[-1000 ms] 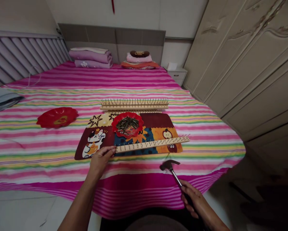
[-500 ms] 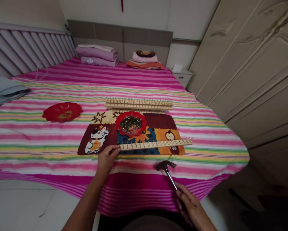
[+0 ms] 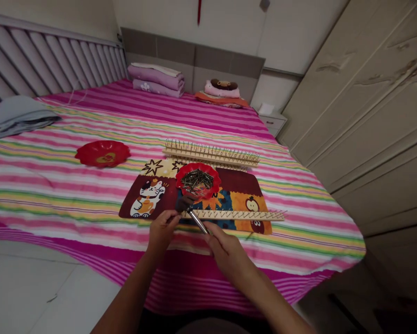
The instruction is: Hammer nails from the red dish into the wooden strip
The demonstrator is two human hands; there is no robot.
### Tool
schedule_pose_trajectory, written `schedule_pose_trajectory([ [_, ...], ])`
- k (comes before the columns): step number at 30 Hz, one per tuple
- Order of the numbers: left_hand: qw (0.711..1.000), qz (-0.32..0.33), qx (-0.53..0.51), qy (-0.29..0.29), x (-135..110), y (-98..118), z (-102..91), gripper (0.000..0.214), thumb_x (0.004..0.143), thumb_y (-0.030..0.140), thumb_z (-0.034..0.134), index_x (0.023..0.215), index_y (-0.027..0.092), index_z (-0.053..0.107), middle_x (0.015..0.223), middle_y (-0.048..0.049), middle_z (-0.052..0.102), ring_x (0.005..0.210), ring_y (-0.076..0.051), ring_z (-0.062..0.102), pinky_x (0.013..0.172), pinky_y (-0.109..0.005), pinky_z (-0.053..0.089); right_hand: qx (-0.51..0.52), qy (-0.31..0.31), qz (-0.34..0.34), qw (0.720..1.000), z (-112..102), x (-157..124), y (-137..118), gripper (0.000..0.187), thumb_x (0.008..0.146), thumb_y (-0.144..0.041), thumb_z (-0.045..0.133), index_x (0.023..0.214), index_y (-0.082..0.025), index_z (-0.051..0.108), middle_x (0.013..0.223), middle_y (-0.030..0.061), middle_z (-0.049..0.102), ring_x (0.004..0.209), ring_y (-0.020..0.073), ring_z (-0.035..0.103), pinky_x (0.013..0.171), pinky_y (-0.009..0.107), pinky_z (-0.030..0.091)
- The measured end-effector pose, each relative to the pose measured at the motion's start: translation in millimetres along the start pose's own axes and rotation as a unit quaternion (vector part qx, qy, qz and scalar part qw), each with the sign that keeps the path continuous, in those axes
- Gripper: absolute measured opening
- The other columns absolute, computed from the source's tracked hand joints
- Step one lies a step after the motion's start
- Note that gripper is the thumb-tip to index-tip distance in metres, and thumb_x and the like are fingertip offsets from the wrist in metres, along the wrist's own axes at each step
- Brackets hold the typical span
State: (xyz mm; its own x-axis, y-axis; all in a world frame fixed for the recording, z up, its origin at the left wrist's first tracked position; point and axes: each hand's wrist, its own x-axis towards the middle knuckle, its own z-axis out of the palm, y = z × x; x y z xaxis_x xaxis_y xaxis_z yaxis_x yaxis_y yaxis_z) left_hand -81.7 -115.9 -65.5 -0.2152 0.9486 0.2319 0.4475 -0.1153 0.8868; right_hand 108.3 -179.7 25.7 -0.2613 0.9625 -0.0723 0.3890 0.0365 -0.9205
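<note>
A wooden strip point(image 3: 236, 215) studded with a row of nails lies across a colourful cartoon mat point(image 3: 149, 199) on the striped bed. My left hand point(image 3: 163, 229) pinches the strip's left end, fingers closed. My right hand point(image 3: 225, 248) grips the metal handle of a small hammer point(image 3: 191, 211), whose dark head hovers over the strip's left end, just above my left fingers. A red dish of loose nails point(image 3: 197, 181) sits on the mat right behind the hammer head.
More nailed wooden strips point(image 3: 211, 154) are stacked behind the mat. A second red dish point(image 3: 103, 153) lies to the left. Folded bedding point(image 3: 158, 79) and grey cloth point(image 3: 18, 113) sit farther off. A wardrobe point(image 3: 368, 106) stands at the right, past the bed edge.
My right hand swung the hammer from the lower right up and left, over the strip's left end. My left hand kept its hold. The view shifted to the left.
</note>
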Motion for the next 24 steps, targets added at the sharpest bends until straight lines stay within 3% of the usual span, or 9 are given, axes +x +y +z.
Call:
schedule_pose_trajectory([
  [7, 1.0, 0.003, 0.016, -0.001, 0.3, 0.3, -0.7, 0.022, 0.07, 0.039, 0.055, 0.071, 0.02, 0.065, 0.072, -0.0003, 0.066, 0.066, -0.013, 0.06, 0.062, -0.022, 0.046, -0.065, -0.017, -0.013, 0.998, -2.7, 0.7, -2.4, 0.035, 0.091, -0.025, 0.039, 0.121, -0.023, 0.056, 0.066, -0.0021, 0.052, 0.057, 0.0117, 0.044, 0.056, 0.024, 0.034],
  [12, 1.0, -0.002, 0.012, -0.007, 1.5, 2.5, -2.0, 0.024, 0.068, 0.043, 0.056, 0.072, 0.021, 0.066, 0.076, -0.001, 0.069, 0.069, -0.015, 0.062, 0.065, -0.023, 0.048, 0.013, 0.004, 0.005, 1.0, -15.1, -32.8, 6.9, 0.036, 0.094, -0.033, 0.037, 0.124, -0.023, 0.051, 0.056, -0.0072, 0.031, 0.048, 0.0094, 0.027, 0.046, 0.022, 0.024],
  [17, 0.999, -0.024, 0.027, -0.018, 4.1, 7.3, -4.0, 0.03, 0.064, 0.049, 0.057, 0.074, 0.022, 0.066, 0.077, -0.0016, 0.07, 0.069, -0.017, 0.064, 0.064, -0.025, 0.05, 0.026, 0.029, 0.058, 0.998, -21.9, -69.3, 42.9, 0.04, 0.092, -0.041, 0.039, 0.124, -0.022, 0.053, 0.057, -0.0063, 0.031, 0.049, 0.0103, 0.027, 0.046, 0.023, 0.024],
  [20, 0.997, -0.027, 0.067, -0.02, -0.4, 10.0, -9.0, 0.034, 0.064, 0.051, 0.056, 0.08, 0.023, 0.066, 0.081, -0.0017, 0.07, 0.071, -0.018, 0.064, 0.063, -0.026, 0.051, 0.035, 0.08, 0.088, 0.992, -26.2, -91.4, 65.4, 0.042, 0.09, -0.044, 0.041, 0.123, -0.023, 0.056, 0.061, -0.0034, 0.045, 0.053, 0.0129, 0.04, 0.052, 0.023, 0.035],
  [24, 0.987, -0.009, 0.16, 0.009, -16.4, -9.6, -14.8, 0.04, 0.069, 0.057, 0.047, 0.085, 0.024, 0.065, 0.089, -0.0024, 0.07, 0.079, -0.021, 0.065, 0.069, -0.031, 0.051, 0.042, 0.239, 0.119, 0.963, -43.5, -116.7, 95.4, 0.045, 0.085, -0.048, 0.047, 0.117, -0.021, 0.062, 0.072, 0.0007, 0.059, 0.066, 0.0171, 0.054, 0.063, 0.025, 0.044],
])
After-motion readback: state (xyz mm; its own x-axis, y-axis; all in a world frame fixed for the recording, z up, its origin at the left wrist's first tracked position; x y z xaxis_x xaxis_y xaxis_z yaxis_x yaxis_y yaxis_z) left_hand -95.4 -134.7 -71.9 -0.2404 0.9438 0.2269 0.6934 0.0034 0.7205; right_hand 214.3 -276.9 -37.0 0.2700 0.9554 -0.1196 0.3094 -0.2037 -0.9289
